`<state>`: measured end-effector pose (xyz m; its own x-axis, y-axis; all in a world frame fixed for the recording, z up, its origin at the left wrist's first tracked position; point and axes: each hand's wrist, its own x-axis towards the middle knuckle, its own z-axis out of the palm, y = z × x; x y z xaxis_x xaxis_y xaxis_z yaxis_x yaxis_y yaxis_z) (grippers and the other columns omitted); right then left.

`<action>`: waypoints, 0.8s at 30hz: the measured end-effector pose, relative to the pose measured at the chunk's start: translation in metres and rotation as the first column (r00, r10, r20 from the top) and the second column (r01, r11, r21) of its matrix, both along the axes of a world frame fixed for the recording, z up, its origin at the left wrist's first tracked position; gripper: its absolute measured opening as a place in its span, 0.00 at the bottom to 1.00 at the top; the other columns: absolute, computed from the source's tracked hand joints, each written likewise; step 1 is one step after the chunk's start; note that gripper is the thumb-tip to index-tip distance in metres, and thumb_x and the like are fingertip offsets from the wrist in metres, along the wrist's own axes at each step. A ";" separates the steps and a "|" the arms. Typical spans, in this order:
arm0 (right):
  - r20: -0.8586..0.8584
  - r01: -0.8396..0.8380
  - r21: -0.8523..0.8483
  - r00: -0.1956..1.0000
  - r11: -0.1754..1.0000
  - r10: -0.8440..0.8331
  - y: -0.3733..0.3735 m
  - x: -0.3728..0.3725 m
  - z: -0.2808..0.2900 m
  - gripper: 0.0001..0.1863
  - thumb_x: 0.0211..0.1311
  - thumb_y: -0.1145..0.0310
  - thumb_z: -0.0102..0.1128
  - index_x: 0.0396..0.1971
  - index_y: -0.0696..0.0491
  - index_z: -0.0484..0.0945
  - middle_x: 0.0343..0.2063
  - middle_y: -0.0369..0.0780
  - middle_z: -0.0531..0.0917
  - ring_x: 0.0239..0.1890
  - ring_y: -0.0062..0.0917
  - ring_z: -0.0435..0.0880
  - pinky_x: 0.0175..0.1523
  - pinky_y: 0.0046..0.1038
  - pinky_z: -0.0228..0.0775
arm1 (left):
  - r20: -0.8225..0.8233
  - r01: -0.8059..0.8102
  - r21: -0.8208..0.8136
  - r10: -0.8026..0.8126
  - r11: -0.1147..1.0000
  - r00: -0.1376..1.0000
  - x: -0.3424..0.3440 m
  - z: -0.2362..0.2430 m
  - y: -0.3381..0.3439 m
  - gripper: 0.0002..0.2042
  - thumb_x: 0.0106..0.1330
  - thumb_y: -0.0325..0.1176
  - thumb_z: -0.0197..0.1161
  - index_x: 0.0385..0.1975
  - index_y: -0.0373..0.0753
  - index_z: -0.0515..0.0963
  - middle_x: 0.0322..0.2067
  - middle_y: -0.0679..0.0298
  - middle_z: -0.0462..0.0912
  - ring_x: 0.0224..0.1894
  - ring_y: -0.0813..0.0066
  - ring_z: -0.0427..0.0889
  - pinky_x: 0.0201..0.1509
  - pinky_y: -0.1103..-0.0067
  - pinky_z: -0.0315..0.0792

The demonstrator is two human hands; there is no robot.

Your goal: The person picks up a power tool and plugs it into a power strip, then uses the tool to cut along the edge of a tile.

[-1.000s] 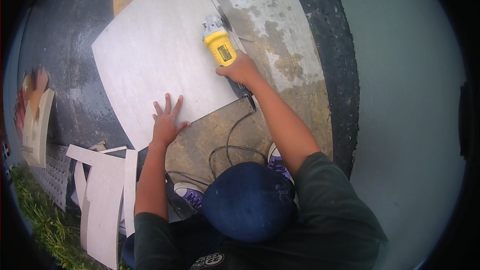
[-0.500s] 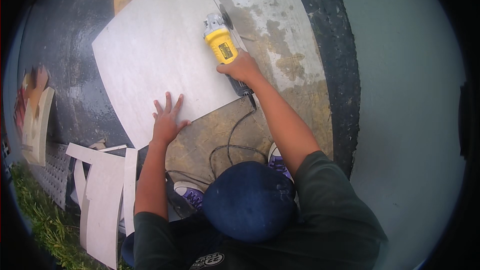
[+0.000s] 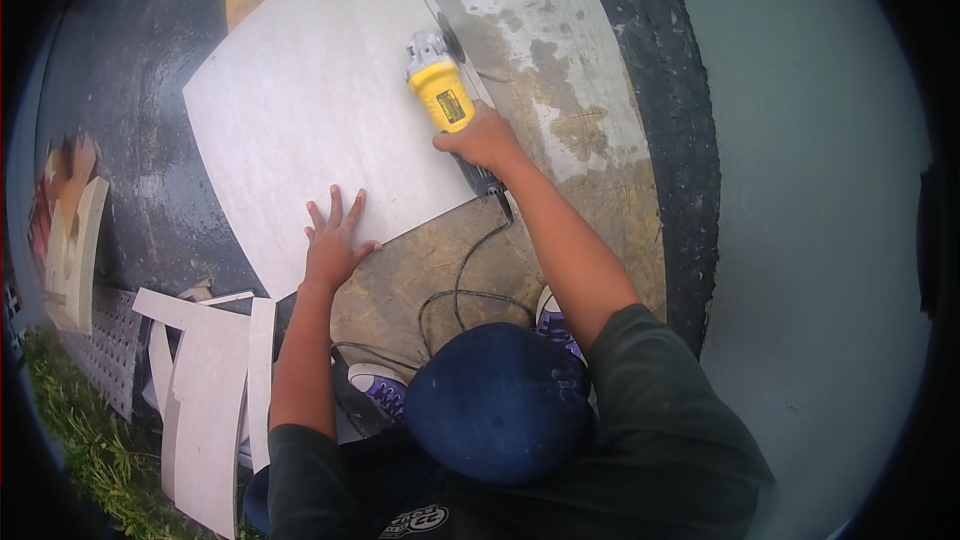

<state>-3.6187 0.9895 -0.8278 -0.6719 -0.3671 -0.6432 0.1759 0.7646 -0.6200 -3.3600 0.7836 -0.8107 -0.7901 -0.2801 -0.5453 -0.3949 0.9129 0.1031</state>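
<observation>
A large pale tile [image 3: 300,110] lies across a brownish board on the ground. My right hand [image 3: 484,137] is wrapped round the body of a yellow and grey angle grinder [image 3: 440,92]. Its dark disc [image 3: 450,38] stands on edge at the tile's right side, along a line that parts a narrow strip from the rest. Whether the disc is spinning cannot be made out. My left hand [image 3: 338,242] rests with spread fingers on the tile's near left part, the thumb by the near edge. From the grinder's rear a black cord [image 3: 465,260] trails toward my feet.
Several cut tile offcuts [image 3: 210,390] are heaped at the lower left beside a perforated metal plate [image 3: 105,350] and green plants [image 3: 100,450]. More pieces [image 3: 75,250] lean at the far left. A grey-green surface [image 3: 810,240] fills the right. My purple shoes [image 3: 380,390] stand near the cord.
The grinder has shifted very slightly toward me along the tile's right side. My left hand keeps its place on the tile.
</observation>
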 end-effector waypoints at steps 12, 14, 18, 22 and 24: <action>-0.020 0.024 -0.045 0.999 0.999 -0.025 0.032 0.031 0.007 0.45 0.39 0.47 0.78 0.57 0.58 0.77 0.51 0.51 0.86 0.56 0.45 0.86 0.59 0.41 0.79 | -0.013 -0.004 0.005 0.004 1.000 1.000 0.001 -0.001 0.000 0.50 0.58 0.56 0.76 0.81 0.65 0.55 0.83 0.52 0.43 0.77 0.16 0.46 0.67 0.31 0.65; -0.007 0.033 -0.056 0.999 0.998 -0.034 0.040 0.039 0.005 0.44 0.39 0.48 0.77 0.56 0.58 0.77 0.50 0.52 0.87 0.55 0.45 0.86 0.58 0.41 0.79 | -0.012 -0.006 0.007 0.006 1.000 1.000 0.000 0.000 0.001 0.50 0.58 0.56 0.76 0.81 0.65 0.55 0.83 0.52 0.43 0.77 0.16 0.46 0.67 0.31 0.65; -0.099 0.052 -0.064 0.993 0.997 -0.058 0.052 0.055 0.009 0.37 0.40 0.53 0.77 0.49 0.61 0.79 0.43 0.52 0.88 0.46 0.42 0.89 0.51 0.38 0.79 | -0.009 -0.008 0.004 0.008 1.000 1.000 0.002 0.000 0.000 0.50 0.58 0.55 0.76 0.81 0.65 0.55 0.83 0.52 0.43 0.77 0.17 0.45 0.67 0.31 0.64; -0.102 0.048 -0.070 0.993 0.996 -0.055 0.051 0.053 0.015 0.36 0.41 0.53 0.77 0.49 0.61 0.79 0.41 0.51 0.88 0.45 0.43 0.89 0.51 0.39 0.79 | -0.013 -0.012 0.011 0.012 1.000 1.000 0.003 0.001 -0.002 0.49 0.58 0.55 0.76 0.81 0.65 0.55 0.83 0.53 0.43 0.77 0.17 0.45 0.67 0.31 0.64; -0.094 0.051 -0.086 0.994 0.995 -0.059 0.046 0.045 0.016 0.36 0.41 0.53 0.77 0.49 0.61 0.80 0.41 0.51 0.88 0.44 0.42 0.89 0.50 0.38 0.79 | -0.017 -0.007 0.008 0.008 1.000 1.000 0.003 0.000 -0.001 0.49 0.58 0.55 0.76 0.81 0.65 0.55 0.83 0.53 0.43 0.77 0.17 0.45 0.67 0.31 0.64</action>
